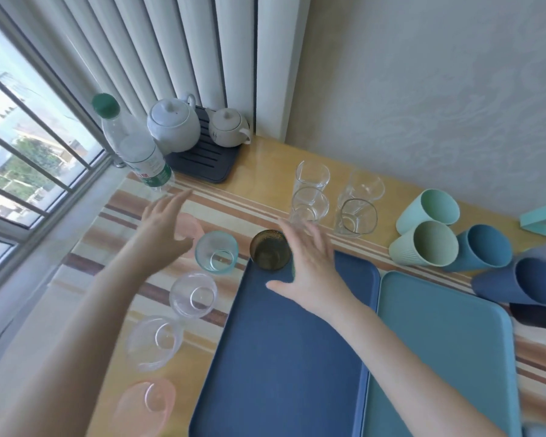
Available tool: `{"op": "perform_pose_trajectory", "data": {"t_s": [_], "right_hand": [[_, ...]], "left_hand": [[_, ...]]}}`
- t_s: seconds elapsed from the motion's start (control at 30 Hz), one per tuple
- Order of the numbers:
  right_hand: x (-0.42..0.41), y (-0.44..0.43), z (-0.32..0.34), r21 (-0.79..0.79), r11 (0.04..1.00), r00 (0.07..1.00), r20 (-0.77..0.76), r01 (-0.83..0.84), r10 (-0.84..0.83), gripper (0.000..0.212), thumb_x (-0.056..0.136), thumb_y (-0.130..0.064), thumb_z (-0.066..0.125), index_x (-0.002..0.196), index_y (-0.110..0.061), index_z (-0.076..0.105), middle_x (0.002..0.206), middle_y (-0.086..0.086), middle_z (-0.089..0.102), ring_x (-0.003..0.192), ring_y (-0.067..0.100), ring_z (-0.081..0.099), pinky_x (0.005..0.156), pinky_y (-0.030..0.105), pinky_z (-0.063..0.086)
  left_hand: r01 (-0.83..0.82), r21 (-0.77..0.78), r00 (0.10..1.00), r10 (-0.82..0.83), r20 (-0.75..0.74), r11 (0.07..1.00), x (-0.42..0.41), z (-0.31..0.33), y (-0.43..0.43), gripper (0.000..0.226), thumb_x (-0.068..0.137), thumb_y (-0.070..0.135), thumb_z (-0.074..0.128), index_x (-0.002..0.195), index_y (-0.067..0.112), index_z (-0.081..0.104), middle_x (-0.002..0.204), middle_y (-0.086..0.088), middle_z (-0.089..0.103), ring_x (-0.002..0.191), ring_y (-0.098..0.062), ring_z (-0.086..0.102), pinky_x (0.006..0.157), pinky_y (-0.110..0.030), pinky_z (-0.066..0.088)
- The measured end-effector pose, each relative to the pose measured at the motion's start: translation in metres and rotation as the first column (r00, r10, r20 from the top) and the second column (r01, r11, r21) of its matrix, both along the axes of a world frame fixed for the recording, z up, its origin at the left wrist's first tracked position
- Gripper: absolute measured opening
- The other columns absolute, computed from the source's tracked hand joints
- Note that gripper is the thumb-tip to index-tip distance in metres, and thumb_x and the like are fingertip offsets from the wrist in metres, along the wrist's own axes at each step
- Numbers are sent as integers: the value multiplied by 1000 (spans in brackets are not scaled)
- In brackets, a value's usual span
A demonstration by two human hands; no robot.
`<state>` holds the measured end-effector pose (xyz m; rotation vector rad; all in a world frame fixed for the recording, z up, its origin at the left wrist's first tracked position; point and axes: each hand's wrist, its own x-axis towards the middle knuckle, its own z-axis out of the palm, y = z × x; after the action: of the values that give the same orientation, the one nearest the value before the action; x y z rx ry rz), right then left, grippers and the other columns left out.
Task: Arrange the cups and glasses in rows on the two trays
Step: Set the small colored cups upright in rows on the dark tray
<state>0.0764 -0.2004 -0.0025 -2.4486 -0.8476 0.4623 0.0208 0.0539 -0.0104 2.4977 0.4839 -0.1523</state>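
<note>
Head view: left hand (167,222), fingers spread wide and holding nothing, over a pink glass (189,225) on the worktop (265,171), left of the dark blue tray (281,357). Right hand (309,266), equally wide and empty, just beside the amber glass (270,250) at that tray's far-left corner. Risks clipping the amber glass or neighbouring teal glass (216,252) and toppling either, given tight spacing.

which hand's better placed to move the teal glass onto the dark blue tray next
Left. The left hand hovers open right beside the teal glass. The right hand is over the dark blue tray, with the dark glass standing between it and the teal one.
</note>
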Motion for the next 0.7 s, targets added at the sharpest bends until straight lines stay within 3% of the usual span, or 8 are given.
{"op": "perform_pose_trajectory", "data": {"t_s": [0.07,0.17,0.37,0.53,0.63,0.7], "right_hand": [[3,30,-5,-67,990,991,36,-127,129,99,74,-38,73,147,-17,10,153,2,18,141,16,-7,115,41,-2],[2,70,-23,-187,954,965,67,-236,252,101,73,-41,71,146,-9,9,153,9,22,144,26,-3,115,44,-6],[0,102,-52,-266,931,946,137,-251,295,89,76,-42,68,141,-4,21,139,14,39,139,32,16,115,45,-6],[3,100,-46,-135,978,973,148,-159,178,76,72,-39,73,132,-8,37,126,10,48,125,30,33,115,44,6],[-9,75,-11,117,993,984,181,-17,-5,77,66,-35,78,130,-11,42,119,6,52,112,24,36,104,38,23],[-26,45,18,263,961,990,86,85,-111,76,65,-30,79,129,-17,42,119,-3,50,109,15,37,94,25,29]], "left_hand": [[5,-33,985,-10,-170,999,-9,-11,23,97,72,2,70,147,28,14,154,-7,17,139,-27,14,113,-48,18],[13,-122,966,-44,-255,992,-16,-28,32,111,66,7,79,148,31,8,154,-3,11,139,-25,18,112,-43,24],[-26,-221,998,12,-64,975,-11,-51,27,99,61,11,84,139,28,25,142,-7,34,127,-23,39,103,-41,37],[-92,-283,994,106,34,955,-14,-52,30,87,62,9,83,126,35,31,127,-5,48,118,-16,48,96,-38,42],[-141,-255,972,183,146,956,-19,-23,29,90,61,9,83,131,30,32,130,-7,47,116,-14,48,95,-39,44],[-117,-241,958,174,229,963,-25,8,18,89,60,10,84,127,36,31,130,-4,47,117,-14,50,93,-41,46]]}}
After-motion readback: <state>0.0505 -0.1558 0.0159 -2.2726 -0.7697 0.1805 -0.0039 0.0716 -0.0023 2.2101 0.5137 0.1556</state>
